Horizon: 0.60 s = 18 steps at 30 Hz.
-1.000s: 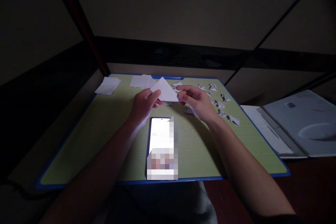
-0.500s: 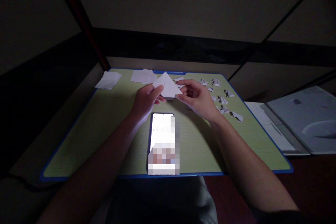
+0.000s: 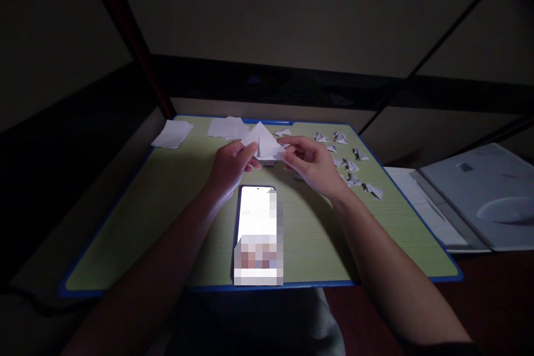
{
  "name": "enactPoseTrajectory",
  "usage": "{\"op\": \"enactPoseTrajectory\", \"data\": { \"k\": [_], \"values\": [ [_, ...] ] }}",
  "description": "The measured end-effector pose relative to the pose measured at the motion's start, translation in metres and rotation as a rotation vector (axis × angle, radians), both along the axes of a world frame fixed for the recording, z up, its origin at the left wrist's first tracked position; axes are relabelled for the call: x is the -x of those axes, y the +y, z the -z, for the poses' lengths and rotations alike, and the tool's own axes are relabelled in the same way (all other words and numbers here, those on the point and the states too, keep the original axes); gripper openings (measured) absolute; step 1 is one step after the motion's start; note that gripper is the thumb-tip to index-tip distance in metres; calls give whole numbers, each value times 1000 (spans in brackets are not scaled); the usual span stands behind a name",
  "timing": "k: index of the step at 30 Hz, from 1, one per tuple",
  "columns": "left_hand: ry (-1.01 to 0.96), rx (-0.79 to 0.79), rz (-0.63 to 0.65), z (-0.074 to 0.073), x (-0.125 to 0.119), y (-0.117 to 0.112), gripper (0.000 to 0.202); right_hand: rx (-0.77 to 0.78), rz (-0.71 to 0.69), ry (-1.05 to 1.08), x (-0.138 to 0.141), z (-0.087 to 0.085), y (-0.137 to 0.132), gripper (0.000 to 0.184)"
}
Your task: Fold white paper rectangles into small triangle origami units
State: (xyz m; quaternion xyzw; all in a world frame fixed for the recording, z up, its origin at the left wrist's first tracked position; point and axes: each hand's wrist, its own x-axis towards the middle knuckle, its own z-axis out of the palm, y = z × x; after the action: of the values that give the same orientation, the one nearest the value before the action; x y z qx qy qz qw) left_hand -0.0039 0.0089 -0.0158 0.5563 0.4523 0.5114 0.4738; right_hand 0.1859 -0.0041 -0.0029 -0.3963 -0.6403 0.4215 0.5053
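Note:
Both hands hold one folded white paper, a pointed triangular shape, just above a green board with a blue rim. My left hand pinches the paper's left edge with thumb and fingers. My right hand pinches its right corner. A lit phone lies flat on the board right below the hands.
Flat white paper sheets and another stack lie at the board's far edge. Several small folded paper pieces are scattered on the right side of the board. A grey folder or laptop lies to the right of the board. The room is dim.
The hands stay on the paper, and the right hand has pressed its side inward, so the triangle looks narrower. The view has shifted slightly.

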Motion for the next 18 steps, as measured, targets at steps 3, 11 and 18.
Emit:
{"op": "enactPoseTrajectory", "data": {
  "k": [3,11,18],
  "values": [
    [10,-10,16,1,0,0,24,0,69,28,2,0,1,27],
    [35,-4,48,-2,-3,-5,23,154,144,355,3,11,12,31],
    [28,-66,25,4,-7,-3,33,123,196,292,5,11,11,33]
  ]
}}
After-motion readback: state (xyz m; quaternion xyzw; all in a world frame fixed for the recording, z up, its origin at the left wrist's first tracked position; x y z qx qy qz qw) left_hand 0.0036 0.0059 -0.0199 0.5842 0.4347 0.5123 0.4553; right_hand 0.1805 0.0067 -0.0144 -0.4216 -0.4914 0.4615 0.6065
